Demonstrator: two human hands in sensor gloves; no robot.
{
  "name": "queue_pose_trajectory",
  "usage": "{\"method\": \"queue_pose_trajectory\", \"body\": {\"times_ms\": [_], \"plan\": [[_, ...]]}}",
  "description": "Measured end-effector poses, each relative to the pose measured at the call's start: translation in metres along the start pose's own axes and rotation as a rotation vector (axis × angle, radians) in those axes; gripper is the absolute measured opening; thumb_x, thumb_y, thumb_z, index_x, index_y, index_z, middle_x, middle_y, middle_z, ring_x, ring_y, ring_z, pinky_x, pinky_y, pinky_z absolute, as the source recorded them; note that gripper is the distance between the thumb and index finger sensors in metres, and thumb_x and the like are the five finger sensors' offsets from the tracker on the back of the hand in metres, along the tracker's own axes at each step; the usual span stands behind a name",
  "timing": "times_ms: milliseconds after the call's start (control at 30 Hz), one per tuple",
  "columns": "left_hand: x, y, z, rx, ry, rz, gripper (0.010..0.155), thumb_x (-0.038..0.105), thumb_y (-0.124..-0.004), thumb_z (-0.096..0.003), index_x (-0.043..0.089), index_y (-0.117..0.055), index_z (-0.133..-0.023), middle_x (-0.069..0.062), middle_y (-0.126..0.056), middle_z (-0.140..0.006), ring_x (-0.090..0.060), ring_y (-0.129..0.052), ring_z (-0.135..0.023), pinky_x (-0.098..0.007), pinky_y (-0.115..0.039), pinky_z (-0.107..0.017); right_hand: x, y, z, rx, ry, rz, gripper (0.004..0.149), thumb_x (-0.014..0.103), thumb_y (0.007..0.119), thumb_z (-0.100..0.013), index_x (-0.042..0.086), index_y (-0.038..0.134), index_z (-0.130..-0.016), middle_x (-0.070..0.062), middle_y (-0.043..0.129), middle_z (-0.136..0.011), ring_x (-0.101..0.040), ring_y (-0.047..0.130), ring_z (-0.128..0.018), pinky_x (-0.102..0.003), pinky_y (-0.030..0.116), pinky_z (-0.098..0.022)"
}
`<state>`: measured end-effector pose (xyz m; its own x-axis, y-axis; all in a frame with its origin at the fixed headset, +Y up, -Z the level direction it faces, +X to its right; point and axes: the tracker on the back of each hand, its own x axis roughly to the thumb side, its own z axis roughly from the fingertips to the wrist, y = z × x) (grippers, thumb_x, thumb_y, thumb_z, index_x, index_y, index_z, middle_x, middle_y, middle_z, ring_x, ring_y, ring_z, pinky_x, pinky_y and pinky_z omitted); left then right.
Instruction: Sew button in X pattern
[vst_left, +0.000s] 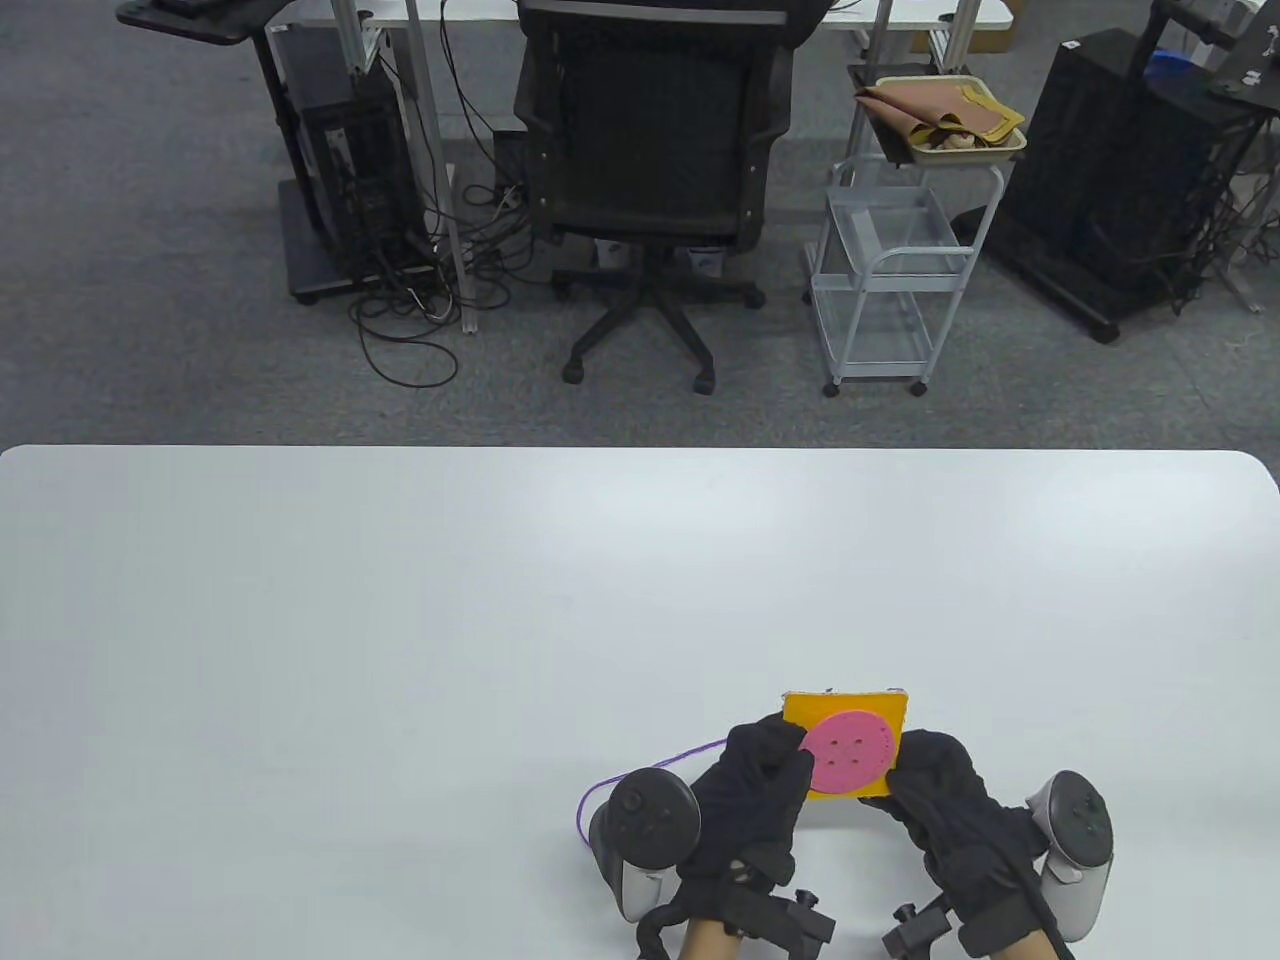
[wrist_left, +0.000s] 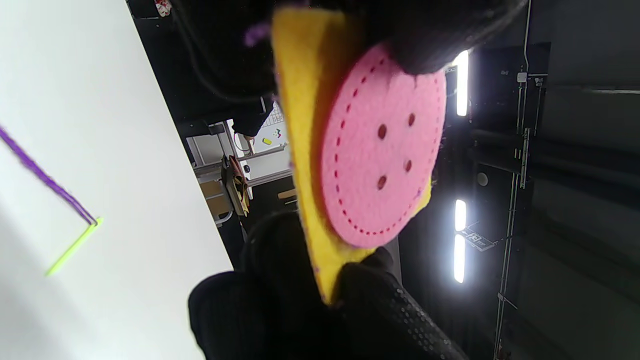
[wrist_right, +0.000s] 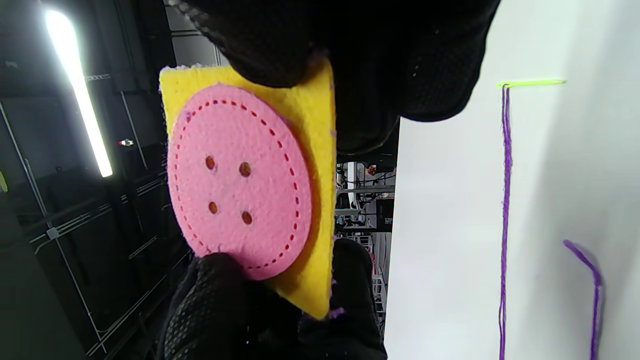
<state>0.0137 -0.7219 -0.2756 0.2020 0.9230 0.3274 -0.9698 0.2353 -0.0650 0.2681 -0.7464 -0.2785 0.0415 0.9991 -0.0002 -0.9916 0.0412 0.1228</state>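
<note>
A yellow felt square (vst_left: 800, 712) with a round pink felt button (vst_left: 848, 752) on it is held tilted up just above the white table (vst_left: 400, 620) near its front edge. The button has several open holes (wrist_right: 227, 190) and no thread shows in them. My left hand (vst_left: 785, 760) grips the square's left edge, thumb on the button (wrist_left: 385, 150). My right hand (vst_left: 905, 775) grips the lower right corner. A purple thread (vst_left: 680, 752) lies on the table to the left. Its yellow-green needle (wrist_left: 72, 245) lies flat on the table, also in the right wrist view (wrist_right: 532, 82).
The trackers on my left hand (vst_left: 645, 825) and right hand (vst_left: 1075, 830) sit beside the work. Beyond the table's far edge stand an office chair (vst_left: 650, 150) and a white cart (vst_left: 890, 270) on the carpet.
</note>
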Motion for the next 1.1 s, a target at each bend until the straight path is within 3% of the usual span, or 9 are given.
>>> {"method": "queue_pose_trajectory", "body": {"times_ms": [267, 433, 500, 700, 833, 1100], "plan": [[-0.001, 0.0038, -0.0007, 0.02, -0.007, -0.014, 0.03, 0.037, -0.074, -0.0538, 0.026, -0.067, -0.081, 0.004, -0.082, -0.096, -0.013, -0.098, -0.073, -0.043, -0.084, -0.06, -0.0012, 0.0021, 0.0001, 0.044, 0.002, -0.03, 0.05, 0.028, 0.061, -0.055, 0.017, 0.043, -0.101, -0.006, 0.079, -0.093, -0.028, 0.082, -0.083, -0.05, 0.068, -0.071], [0.0003, 0.0037, -0.0006, 0.012, -0.007, -0.013, 0.03, 0.037, -0.074, -0.0537, 0.026, -0.067, -0.081, 0.004, -0.083, -0.095, -0.012, -0.098, -0.073, -0.043, -0.084, -0.059, -0.0011, 0.0003, 0.0005, 0.051, -0.005, -0.064, 0.064, 0.052, 0.062, -0.052, 0.018, 0.045, -0.103, -0.012, 0.073, -0.098, -0.034, 0.075, -0.087, -0.056, 0.06, -0.073], [0.0007, 0.0025, -0.0005, 0.004, -0.007, -0.014, 0.03, 0.037, -0.074, -0.0537, 0.026, -0.067, -0.081, 0.004, -0.084, -0.095, -0.012, -0.098, -0.072, -0.043, -0.084, -0.059, -0.0006, 0.0004, 0.0006, 0.073, -0.002, -0.049, 0.067, 0.055, 0.064, -0.05, 0.018, 0.047, -0.104, -0.014, 0.07, -0.1, -0.035, 0.072, -0.089, -0.057, 0.058, -0.074], [0.0027, -0.0023, -0.0004, -0.019, -0.016, -0.066, 0.03, 0.037, -0.074, -0.0535, 0.026, -0.068, -0.081, 0.004, -0.085, -0.094, -0.012, -0.099, -0.071, -0.043, -0.085, -0.058, 0.0009, 0.005, -0.0007, 0.107, -0.012, 0.047, 0.061, 0.046, 0.071, -0.051, 0.018, 0.054, -0.102, -0.011, 0.073, -0.097, -0.032, 0.075, -0.086, -0.055, 0.06, -0.074], [0.0038, -0.0037, -0.0005, -0.022, -0.022, -0.102, 0.03, 0.037, -0.074, -0.0533, 0.025, -0.068, -0.081, 0.004, -0.085, -0.094, -0.012, -0.099, -0.071, -0.043, -0.085, -0.058, 0.0008, 0.007, -0.0008, 0.1, -0.013, 0.071, 0.049, 0.037, 0.071, -0.053, 0.021, 0.061, -0.098, -0.006, 0.08, -0.089, -0.026, 0.081, -0.08, -0.052, 0.063, -0.073], [0.0068, -0.0054, 0.0007, 0.007, -0.048, -0.208, 0.031, 0.037, -0.075, -0.0534, 0.025, -0.069, -0.082, 0.002, -0.087, -0.093, -0.013, -0.101, -0.069, -0.044, -0.086, -0.056, 0.0013, 0.0053, -0.0006, 0.066, -0.017, 0.104, 0.041, 0.034, 0.07, -0.053, 0.024, 0.066, -0.093, -0.004, 0.084, -0.084, -0.024, 0.083, -0.077, -0.05, 0.066, -0.072]]}}
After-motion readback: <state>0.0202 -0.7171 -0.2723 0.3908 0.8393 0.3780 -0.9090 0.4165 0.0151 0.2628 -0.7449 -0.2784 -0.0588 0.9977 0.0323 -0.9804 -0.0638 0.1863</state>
